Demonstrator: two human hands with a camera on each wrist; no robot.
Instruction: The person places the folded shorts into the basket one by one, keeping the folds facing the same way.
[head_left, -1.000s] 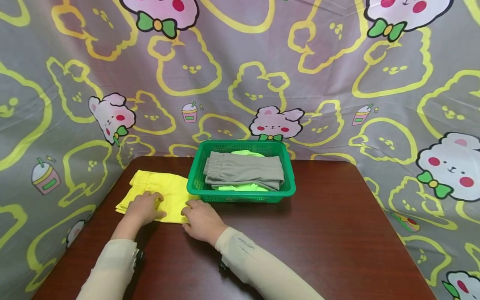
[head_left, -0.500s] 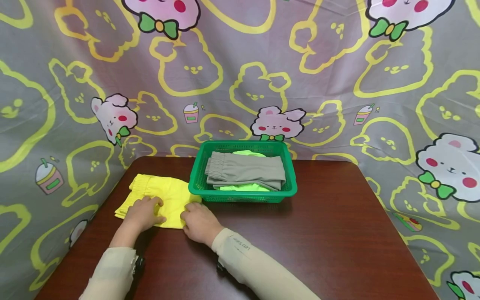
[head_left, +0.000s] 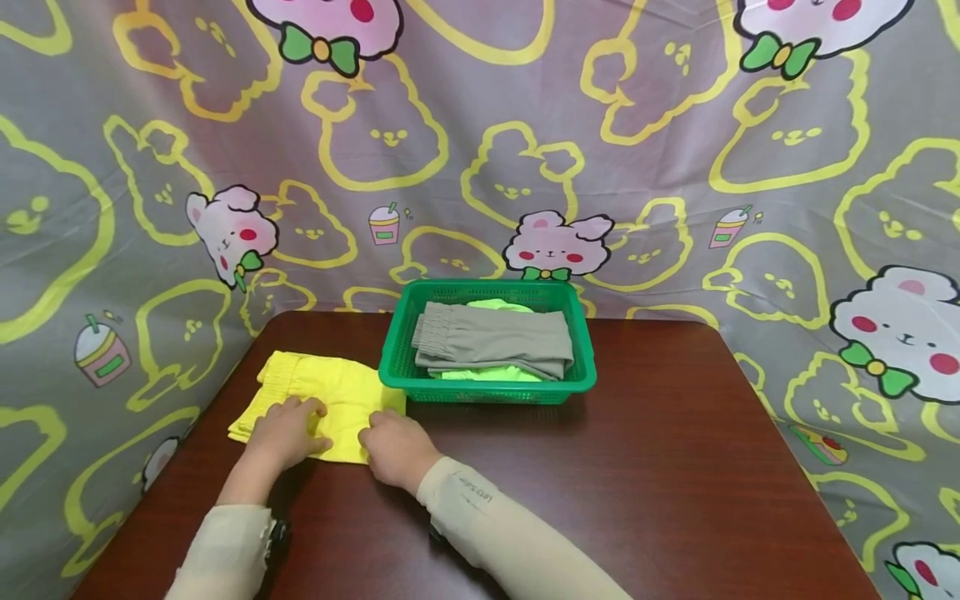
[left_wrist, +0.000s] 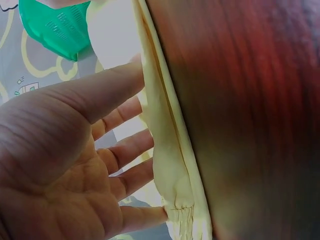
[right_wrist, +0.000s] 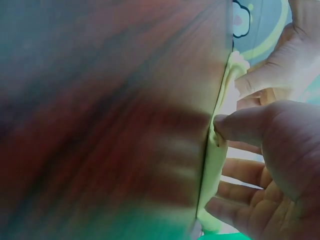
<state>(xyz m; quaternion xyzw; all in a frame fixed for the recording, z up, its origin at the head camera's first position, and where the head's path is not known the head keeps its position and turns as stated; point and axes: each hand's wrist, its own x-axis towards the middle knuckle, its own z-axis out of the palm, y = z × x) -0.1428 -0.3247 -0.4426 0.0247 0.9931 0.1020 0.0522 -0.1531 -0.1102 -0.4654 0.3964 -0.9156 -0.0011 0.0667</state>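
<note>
Folded yellow pants (head_left: 337,392) with a gathered elastic waistband lie flat on the left of the table, the waistband to the left. My left hand (head_left: 288,433) rests on their near left part; in the left wrist view its fairly straight fingers (left_wrist: 132,145) and thumb touch the cloth. At the right end, my right hand (head_left: 397,446) pinches the near edge, fingers bent over the top. The right wrist view shows that thumb (right_wrist: 240,125) denting the folded edge. The undersides of the fingers on the cloth are partly hidden in the head view.
A green perforated basket (head_left: 487,388) stands right behind the pants, beside their far right corner. It holds folded grey pants (head_left: 495,337) on top of bright green cloth (head_left: 495,374). The brown table (head_left: 645,458) meets a patterned curtain (head_left: 450,150) at the back.
The yellow pants have slid a little toward me, with both hands on them. The right hand's fingers have bent more over the cloth. The basket has stayed in place.
</note>
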